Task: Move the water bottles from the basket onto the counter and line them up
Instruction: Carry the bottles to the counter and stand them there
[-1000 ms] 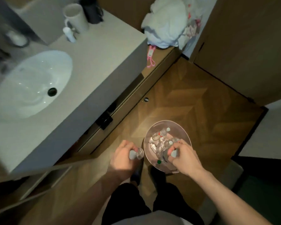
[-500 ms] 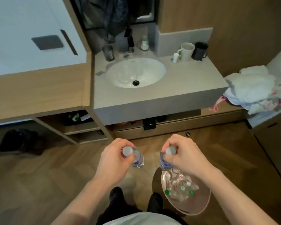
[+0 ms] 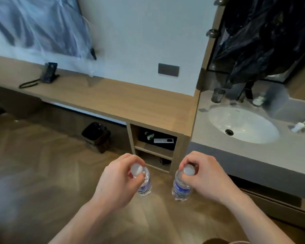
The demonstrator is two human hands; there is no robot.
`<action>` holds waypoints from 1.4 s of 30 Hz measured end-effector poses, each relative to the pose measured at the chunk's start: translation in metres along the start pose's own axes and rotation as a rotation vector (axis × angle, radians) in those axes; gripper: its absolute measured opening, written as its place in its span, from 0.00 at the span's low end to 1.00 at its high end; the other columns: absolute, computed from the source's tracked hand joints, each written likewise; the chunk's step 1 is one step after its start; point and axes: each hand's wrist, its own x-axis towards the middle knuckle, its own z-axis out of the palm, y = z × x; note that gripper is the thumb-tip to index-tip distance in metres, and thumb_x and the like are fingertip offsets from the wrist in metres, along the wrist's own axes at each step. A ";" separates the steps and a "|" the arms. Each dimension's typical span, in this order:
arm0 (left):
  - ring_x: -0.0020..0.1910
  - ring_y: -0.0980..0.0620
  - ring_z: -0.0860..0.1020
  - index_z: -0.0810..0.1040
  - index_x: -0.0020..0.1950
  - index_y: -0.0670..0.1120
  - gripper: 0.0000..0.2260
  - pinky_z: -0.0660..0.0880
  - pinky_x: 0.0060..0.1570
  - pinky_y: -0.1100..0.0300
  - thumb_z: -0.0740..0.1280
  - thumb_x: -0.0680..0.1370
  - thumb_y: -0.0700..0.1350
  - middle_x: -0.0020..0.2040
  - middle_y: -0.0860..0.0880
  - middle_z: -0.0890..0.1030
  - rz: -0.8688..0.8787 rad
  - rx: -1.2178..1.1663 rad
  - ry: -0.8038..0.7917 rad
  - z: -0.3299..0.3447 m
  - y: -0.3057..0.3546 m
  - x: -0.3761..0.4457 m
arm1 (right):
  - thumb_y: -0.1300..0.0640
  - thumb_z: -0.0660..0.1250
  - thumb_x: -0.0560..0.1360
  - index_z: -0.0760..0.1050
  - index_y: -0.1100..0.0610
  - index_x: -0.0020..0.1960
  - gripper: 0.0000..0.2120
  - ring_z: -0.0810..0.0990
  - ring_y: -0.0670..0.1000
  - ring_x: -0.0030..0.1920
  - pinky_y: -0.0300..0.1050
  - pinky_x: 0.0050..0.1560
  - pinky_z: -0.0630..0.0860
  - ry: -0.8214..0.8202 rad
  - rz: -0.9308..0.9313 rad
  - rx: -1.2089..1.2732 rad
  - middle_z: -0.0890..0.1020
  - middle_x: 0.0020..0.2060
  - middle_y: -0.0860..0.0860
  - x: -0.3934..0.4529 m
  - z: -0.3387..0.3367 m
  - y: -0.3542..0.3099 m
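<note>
My left hand [image 3: 119, 180] grips a small clear water bottle [image 3: 144, 184] by its neck, white cap up, blue label showing. My right hand [image 3: 205, 175] holds a second such bottle [image 3: 180, 188] the same way. Both bottles hang upright over the wooden floor, side by side and apart. The wooden counter [image 3: 130, 101] runs ahead of them at the wall. The basket is out of view.
A black desk phone [image 3: 48, 73] stands at the counter's far left. To the right lies a grey vanity top [image 3: 236, 152] with a white sink [image 3: 243, 124] and a glass [image 3: 217, 95]. Open shelves [image 3: 153, 148] sit under the counter, a dark bin [image 3: 97, 136] on the floor.
Both hands lifted a bottle out of the basket and carried it up. My view swung left from the sink to the wooden counter, and the basket dropped out of sight.
</note>
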 end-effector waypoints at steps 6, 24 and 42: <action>0.46 0.59 0.79 0.79 0.49 0.63 0.09 0.73 0.40 0.66 0.73 0.73 0.50 0.48 0.64 0.80 -0.032 0.083 0.071 -0.101 -0.082 0.012 | 0.53 0.76 0.71 0.81 0.42 0.42 0.06 0.80 0.40 0.48 0.41 0.45 0.78 -0.038 -0.100 0.065 0.82 0.45 0.38 0.063 0.060 -0.109; 0.36 0.56 0.78 0.81 0.46 0.58 0.09 0.72 0.35 0.65 0.76 0.72 0.45 0.39 0.63 0.80 -0.380 0.014 0.434 -0.281 -0.273 0.102 | 0.53 0.76 0.70 0.82 0.43 0.42 0.05 0.80 0.40 0.47 0.37 0.40 0.76 -0.277 -0.344 0.051 0.82 0.44 0.36 0.308 0.187 -0.312; 0.39 0.62 0.78 0.82 0.45 0.58 0.09 0.70 0.36 0.66 0.77 0.73 0.45 0.38 0.67 0.79 -0.564 0.059 0.722 -0.458 -0.431 0.248 | 0.51 0.76 0.70 0.82 0.42 0.43 0.05 0.78 0.37 0.48 0.36 0.39 0.73 -0.422 -0.627 -0.018 0.81 0.46 0.36 0.586 0.301 -0.504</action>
